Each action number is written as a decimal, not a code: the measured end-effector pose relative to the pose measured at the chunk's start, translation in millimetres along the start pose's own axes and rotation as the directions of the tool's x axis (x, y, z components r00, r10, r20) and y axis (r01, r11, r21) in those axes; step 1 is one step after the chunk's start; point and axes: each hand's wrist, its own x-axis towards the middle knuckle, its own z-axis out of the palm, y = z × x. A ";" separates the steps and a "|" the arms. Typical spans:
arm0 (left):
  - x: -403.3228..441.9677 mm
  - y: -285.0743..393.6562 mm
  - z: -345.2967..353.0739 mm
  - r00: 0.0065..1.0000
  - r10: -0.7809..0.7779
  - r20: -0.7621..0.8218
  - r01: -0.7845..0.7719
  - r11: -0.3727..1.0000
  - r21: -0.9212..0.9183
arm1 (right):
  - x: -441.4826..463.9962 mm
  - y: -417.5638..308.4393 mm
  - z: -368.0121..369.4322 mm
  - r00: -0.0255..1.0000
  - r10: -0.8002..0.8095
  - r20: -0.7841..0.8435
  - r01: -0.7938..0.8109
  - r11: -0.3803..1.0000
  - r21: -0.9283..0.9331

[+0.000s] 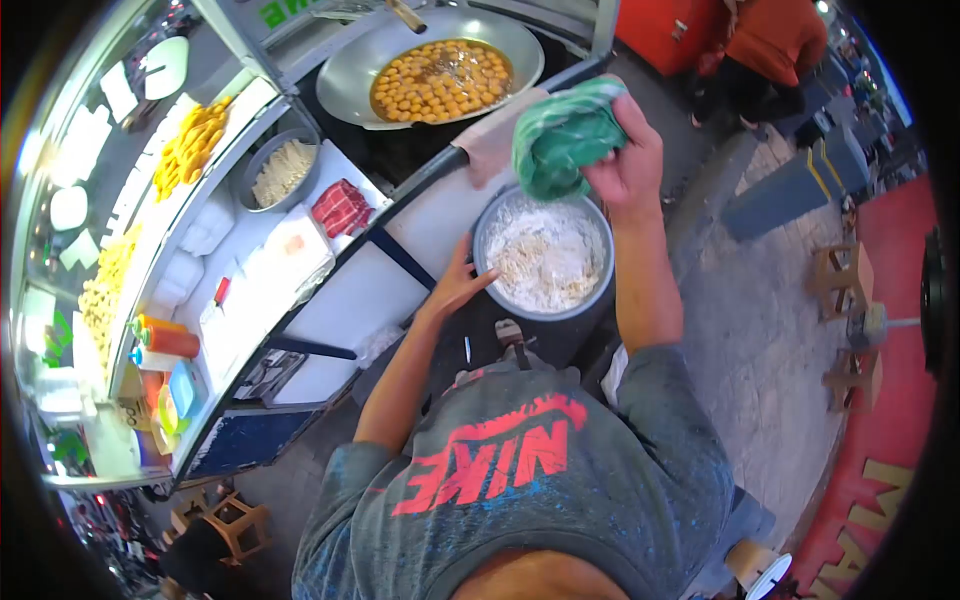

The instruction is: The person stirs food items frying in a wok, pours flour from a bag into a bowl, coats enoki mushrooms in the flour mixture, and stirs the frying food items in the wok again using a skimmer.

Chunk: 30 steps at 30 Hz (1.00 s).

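Observation:
My right hand (632,155) is raised and closed around a bunched green checked cloth (568,135), above the far edge of a grey basin. White flour with pale, clumpy bits (545,255) fills much of that basin (605,285). My left hand (458,285) grips the basin's left side, its fingers along the outer wall and a digit reaching over the rim. Beyond the basin, a wide metal wok (345,85) holds many round golden pieces (440,85) in bubbling oil. A wooden handle (405,15) sticks up at the wok's far rim.
The cart counter at left carries a bowl of pale strips (285,175), a red checked cloth (342,208), sauce bottles (168,338) and fried yellow pieces (190,145). A person in orange (775,40) is at upper right. Wooden stools (842,280) stand by the red wall.

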 end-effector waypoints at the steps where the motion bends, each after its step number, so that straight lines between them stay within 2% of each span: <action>1: 8.9 20.8 11.9 0.999 -0.035 0.019 0.036 0.998 -0.044 | -2.4 3.2 5.2 1.000 0.011 -0.008 -0.011 0.999 0.041; 2: 19.8 24.4 19.2 0.987 -0.071 0.141 0.112 0.945 -0.306 | -7.1 7.6 3.9 0.999 0.023 -0.022 -0.021 0.996 0.082; 3: 29.9 24.2 24.7 0.961 -0.068 0.269 0.208 0.819 -0.535 | -12.8 13.0 0.6 0.999 0.037 -0.037 -0.032 0.992 0.120; 4: 32.3 27.5 27.9 0.921 -0.026 0.390 0.317 0.631 -0.708 | -19.1 20.5 -4.8 0.994 0.031 -0.109 -0.027 0.999 0.039; 6: 19.3 31.7 33.1 0.932 0.072 0.354 0.295 0.417 -0.860 | -38.1 42.6 -27.2 0.968 0.010 -0.249 -0.041 0.992 -0.122; 7: 10.4 33.0 28.8 0.939 0.117 0.322 0.275 0.301 -0.913 | -55.3 55.5 -47.6 0.952 -0.175 -0.252 -0.037 0.749 -0.661; 8: 2.1 28.0 16.5 0.957 0.089 0.277 0.241 0.292 -0.926 | -74.6 67.0 -67.6 0.933 -0.336 -0.130 -0.046 0.245 -0.968; 9: -7.8 18.5 1.9 0.972 0.066 0.224 0.197 0.280 -0.939 | -100.7 75.6 -76.1 0.943 -0.286 -0.168 -0.183 -0.027 -0.983; 10: -17.2 12.7 -9.4 0.986 0.044 0.163 0.146 0.265 -0.953 | -130.9 89.9 -101.6 0.983 -0.166 -0.077 -0.105 -0.165 -0.981; 12: -36.8 8.9 -28.4 0.995 0.001 0.097 0.084 0.499 -0.862 | -158.2 135.0 -60.0 0.940 -0.202 -0.274 -0.202 0.317 -0.927; 13: -45.4 8.8 -40.0 0.998 -0.015 0.058 0.055 0.613 -0.788 | -167.0 165.1 -53.1 0.976 -0.149 -0.159 -0.113 0.277 -0.954; 14: -44.9 -7.7 -41.3 0.997 -0.021 0.077 0.072 0.647 -0.759 | -168.8 194.6 -47.6 0.994 -0.100 -0.039 -0.013 0.243 -0.970; 15: -59.2 7.3 -39.3 0.987 0.072 0.142 0.091 0.477 -0.874 | -165.8 217.2 -30.5 0.995 -0.074 -0.062 -0.025 0.418 -0.908; 16: -66.2 -0.7 -43.1 0.983 0.117 0.144 0.075 0.457 -0.886 | -160.1 233.2 -17.4 0.995 -0.044 -0.087 -0.046 0.575 -0.817; 17: -78.4 2.2 -53.9 0.988 0.123 0.097 0.033 0.440 -0.898 | -146.0 235.2 -13.7 0.983 0.055 -0.178 -0.173 0.618 -0.767; 18: -90.8 10.1 -66.7 0.989 0.136 0.060 -0.002 0.421 -0.907 | -134.7 238.0 -12.8 0.987 0.031 -0.155 -0.143 0.600 -0.787; 20: -132.9 27.6 -85.6 0.963 0.135 -0.231 -0.249 0.766 -0.592 | -123.5 255.6 -8.1 0.990 -0.020 -0.138 -0.102 0.573 -0.813; 21: -147.9 29.8 -92.7 0.914 0.173 -0.366 -0.312 0.877 -0.366 | -117.5 254.1 10.3 0.979 0.060 -0.196 -0.184 0.674 -0.715; 24: -151.3 12.9 -111.9 0.846 0.288 -0.449 -0.434 0.861 -0.265 | -120.0 281.2 68.6 0.863 0.406 -0.301 -0.500 0.775 -0.387; 25: -146.1 3.8 -111.3 0.848 0.183 -0.497 -0.451 0.741 -0.497 | -121.4 300.4 71.7 0.866 0.436 -0.246 -0.501 0.755 -0.424; 27: -149.5 -6.3 -128.9 0.840 0.108 -0.532 -0.484 0.594 -0.643 | -114.9 330.0 73.5 0.857 0.501 -0.122 -0.487 0.709 -0.509; 29: -149.5 -4.5 -145.4 0.815 0.020 -0.579 -0.521 0.462 -0.718 | -116.8 335.2 82.2 0.944 0.326 0.057 -0.136 0.541 -0.830; 30: -149.5 -5.3 -154.7 0.796 0.036 -0.604 -0.540 0.493 -0.682 | -118.1 332.9 95.8 0.947 0.261 0.185 0.066 0.409 -0.910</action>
